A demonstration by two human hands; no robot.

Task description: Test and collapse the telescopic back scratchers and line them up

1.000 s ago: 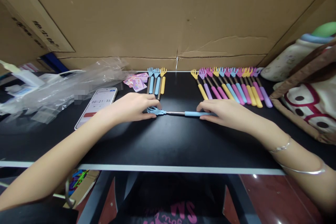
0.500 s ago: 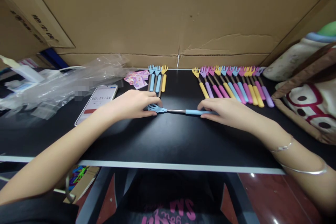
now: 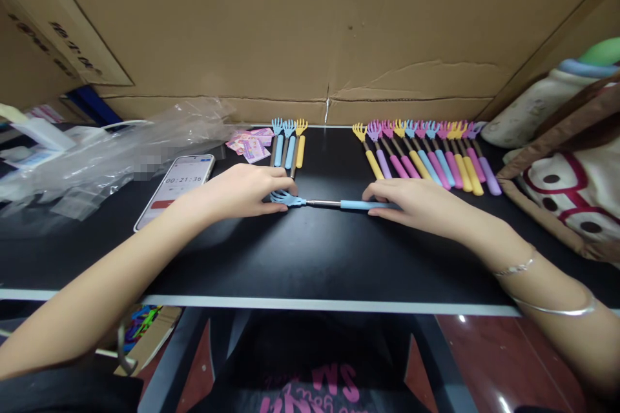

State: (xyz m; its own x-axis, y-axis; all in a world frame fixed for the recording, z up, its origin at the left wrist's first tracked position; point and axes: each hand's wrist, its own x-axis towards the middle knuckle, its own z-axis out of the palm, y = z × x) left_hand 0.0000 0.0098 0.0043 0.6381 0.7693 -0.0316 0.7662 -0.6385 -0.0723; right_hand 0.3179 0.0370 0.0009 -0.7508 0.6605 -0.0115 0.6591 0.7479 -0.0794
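Cardboard sheets (image 3: 310, 26) wall off the back of the black table (image 3: 310, 258) where you work. A blue back scratcher (image 3: 329, 204) lies crosswise in the middle of it, its thin metal shaft partly drawn out. Your left hand (image 3: 242, 190) is curled, thumb and fingertips pinching the claw end. Your right hand (image 3: 411, 203) lies low over the blue handle, fingers closed round it. Gripping both ends against the tabletop probably keeps the thin shaft straight. Along the back edge, a long row of scratchers (image 3: 426, 158) in yellow, purple, pink and blue lies on the right, handles toward you. A separate set of three (image 3: 288, 145) lies left of it, which looks like sorting. A phone (image 3: 175, 188) showing a timer lies face up near your left wrist. The clear plastic bag (image 3: 121, 148) behind it looks crumpled and mostly flat. The tote bag (image 3: 566, 200) at right holds something pale that I cannot make out.
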